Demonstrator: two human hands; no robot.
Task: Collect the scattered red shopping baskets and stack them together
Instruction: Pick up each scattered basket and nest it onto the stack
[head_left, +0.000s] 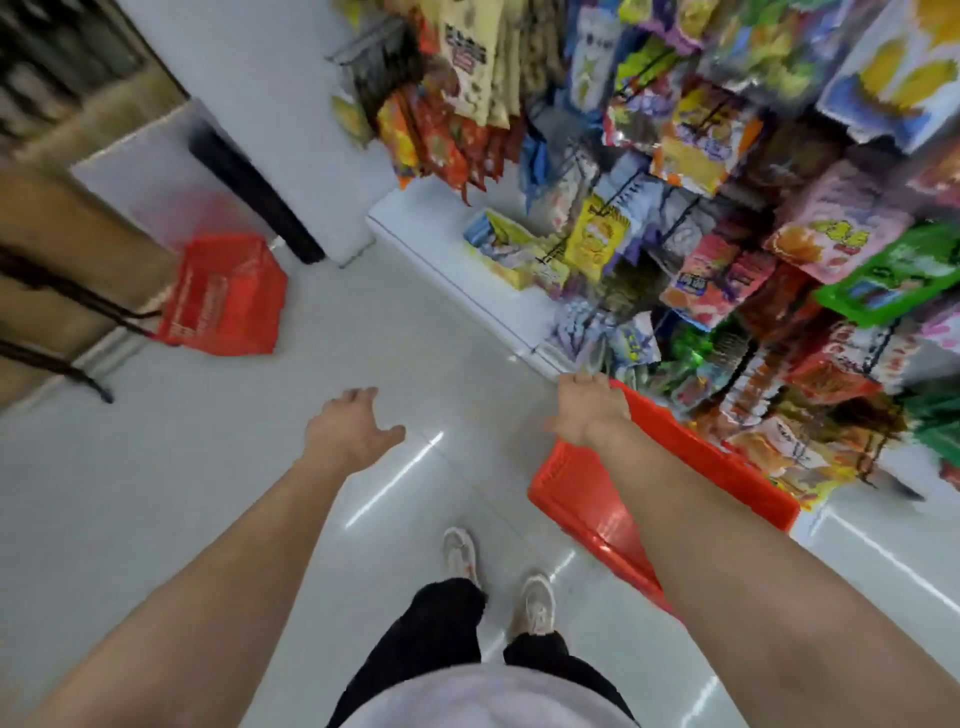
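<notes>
Here, a red plastic shopping basket (597, 499) is gripped at its rim by the right hand (592, 410); the left hand (345, 431) is held spread and empty.

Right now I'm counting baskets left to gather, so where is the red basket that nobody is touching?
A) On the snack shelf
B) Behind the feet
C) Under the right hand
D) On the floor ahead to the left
D: the loose red basket sits on the floor ahead-left, apart from both hands, while the right hand is at the other basket.
</notes>
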